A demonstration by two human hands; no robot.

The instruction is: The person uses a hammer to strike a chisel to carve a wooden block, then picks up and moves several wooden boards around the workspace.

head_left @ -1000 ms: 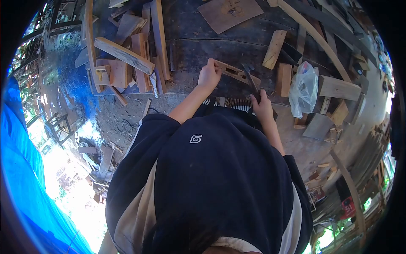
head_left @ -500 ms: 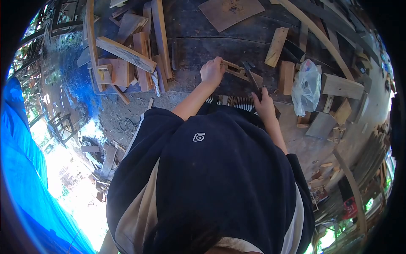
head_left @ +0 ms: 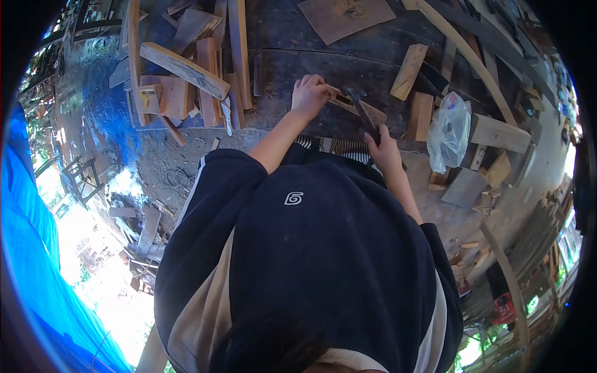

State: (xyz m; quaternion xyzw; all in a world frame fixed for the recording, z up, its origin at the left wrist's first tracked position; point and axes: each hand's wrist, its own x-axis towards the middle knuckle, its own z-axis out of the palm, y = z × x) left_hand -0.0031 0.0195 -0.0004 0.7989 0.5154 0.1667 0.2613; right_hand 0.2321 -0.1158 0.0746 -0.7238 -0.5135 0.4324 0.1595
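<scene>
My left hand (head_left: 310,97) is closed on the left end of a wooden block with a slot cut in it (head_left: 375,114), perhaps a hand plane body. The block lies slantwise close over the dark bench top. My right hand (head_left: 386,151) is wrapped round the handle of a hammer (head_left: 364,114). Its dark head reaches up and left and overlaps the middle of the block in this view, hiding part of the slot.
Wood offcuts (head_left: 180,69) are piled at the left of the dark bench (head_left: 295,59). A square board (head_left: 345,18) lies at the back. On the right are a short plank (head_left: 409,71), a wood block (head_left: 421,116), a clear plastic bag (head_left: 449,132) and more timber.
The hammer head has shifted slightly up and left over the block. My left hand has turned a little, its fingers further onto the block's end. The whole view has shifted slightly.
</scene>
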